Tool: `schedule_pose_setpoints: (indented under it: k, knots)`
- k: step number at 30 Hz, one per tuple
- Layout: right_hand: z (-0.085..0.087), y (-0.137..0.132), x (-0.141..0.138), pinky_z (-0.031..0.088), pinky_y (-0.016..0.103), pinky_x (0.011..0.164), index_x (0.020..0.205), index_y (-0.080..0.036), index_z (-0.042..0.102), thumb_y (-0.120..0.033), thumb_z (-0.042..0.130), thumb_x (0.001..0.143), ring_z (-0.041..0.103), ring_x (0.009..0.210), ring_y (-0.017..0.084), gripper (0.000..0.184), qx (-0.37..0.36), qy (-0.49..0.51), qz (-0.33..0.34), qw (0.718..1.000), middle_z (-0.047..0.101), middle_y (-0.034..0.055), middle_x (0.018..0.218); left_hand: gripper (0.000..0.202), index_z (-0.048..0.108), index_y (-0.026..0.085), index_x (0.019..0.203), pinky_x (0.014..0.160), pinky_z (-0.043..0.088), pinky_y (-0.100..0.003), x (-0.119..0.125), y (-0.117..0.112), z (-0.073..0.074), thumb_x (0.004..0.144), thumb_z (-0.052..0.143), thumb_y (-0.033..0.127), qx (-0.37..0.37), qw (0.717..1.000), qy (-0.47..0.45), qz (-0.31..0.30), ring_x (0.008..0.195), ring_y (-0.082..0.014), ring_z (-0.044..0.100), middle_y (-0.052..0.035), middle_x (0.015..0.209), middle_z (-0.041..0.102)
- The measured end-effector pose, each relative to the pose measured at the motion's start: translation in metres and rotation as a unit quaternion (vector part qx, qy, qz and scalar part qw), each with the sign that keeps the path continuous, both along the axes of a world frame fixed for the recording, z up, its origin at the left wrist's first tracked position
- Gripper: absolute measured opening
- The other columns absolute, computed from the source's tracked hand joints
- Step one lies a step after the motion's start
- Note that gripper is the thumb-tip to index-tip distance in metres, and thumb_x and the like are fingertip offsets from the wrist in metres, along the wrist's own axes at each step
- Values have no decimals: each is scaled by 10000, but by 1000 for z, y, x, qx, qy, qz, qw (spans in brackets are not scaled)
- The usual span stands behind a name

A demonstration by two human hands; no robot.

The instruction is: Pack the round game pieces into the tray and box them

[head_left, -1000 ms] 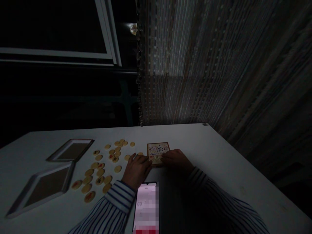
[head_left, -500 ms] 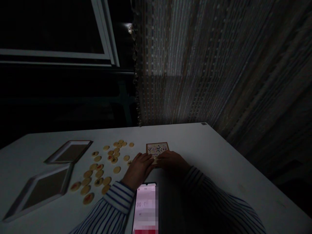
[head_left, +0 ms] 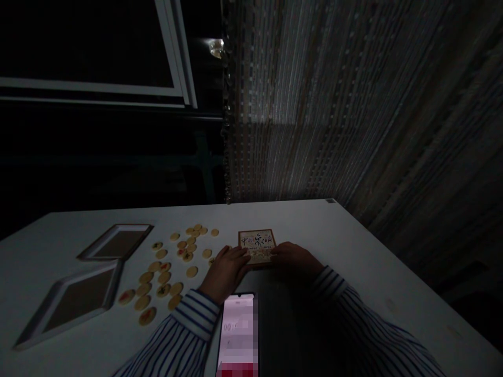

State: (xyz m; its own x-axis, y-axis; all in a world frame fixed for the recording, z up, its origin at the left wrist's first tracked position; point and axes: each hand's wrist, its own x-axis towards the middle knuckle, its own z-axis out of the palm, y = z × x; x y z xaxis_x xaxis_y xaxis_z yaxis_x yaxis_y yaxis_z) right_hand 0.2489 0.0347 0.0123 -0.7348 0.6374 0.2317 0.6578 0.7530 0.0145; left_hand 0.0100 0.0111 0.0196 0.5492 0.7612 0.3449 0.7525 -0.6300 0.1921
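Both the left hand point(head_left: 223, 275) and the right hand point(head_left: 297, 260) touch a small square Chinese chess box point(head_left: 256, 242), which lies flat between them, printed face up. The left hand's bent fingers rest over its near left corner; the right hand's fingertips meet its right edge, lower down. Each hand is partly curled, palm down, with its underside hidden, so I cannot tell whether either one truly grips the box or only steadies it.

Large dark brush characters cross the box, the leftmost reading 中 and a bigger 象 following; below them a smaller line seems to say "Chinese chess", partly covered by fingers.

Blue-and-white striped sleeves point(head_left: 196, 313) cover both wrists. Between the forearms, nearer the wearer, a phone point(head_left: 238, 335) shows a pink screen with "00:" on it; the rest of the number is blurred out.

Left of the left hand, round pale xiangqi pieces point(head_left: 192, 272) lie scattered, several bearing red or black characters too small to read. Farther left are two shallow open trays, the far tray point(head_left: 121, 243) and the near tray point(head_left: 78, 301), nearly corner to corner. Everything rests on a white table point(head_left: 310, 222), with a striped curtain point(head_left: 298, 104) behind.
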Motion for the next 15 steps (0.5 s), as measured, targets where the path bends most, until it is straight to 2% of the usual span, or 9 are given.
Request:
schedule_pose_setpoints:
  k: [4,9,13,15]
  knots:
    - [3,4,-8,439,298,790,897,-184,636,-250,504,808,563,915,169,172,-2,-20,-19,1000,635,65,985,244,583,225,1023,951,318,-446,1,1,1,831,455,306,-3,1000,6,-1,1082,-203,498,-53,1143,582]
    - [1,11,-19,427,346,827,1048,-121,576,-359,490,808,538,994,209,350,12,-1,-14,1000,579,146,1101,238,589,223,1007,932,328,-414,0,2,7,831,453,308,-11,1000,8,-14,1062,-196,503,-46,1119,592]
    - [-3,14,-21,421,353,841,1069,-133,567,-372,438,835,522,1024,212,358,3,1,-8,1000,562,139,1135,266,597,221,967,927,331,-395,3,6,10,863,372,318,-19,1000,8,2,998,-179,532,-34,1061,616]
    - [-2,13,-20,418,347,845,1077,-143,563,-374,424,841,520,1024,209,358,2,3,-8,1000,562,127,1136,292,572,205,1014,946,314,-405,6,11,8,864,356,331,-14,1000,14,20,1032,-193,513,-56,1101,594]
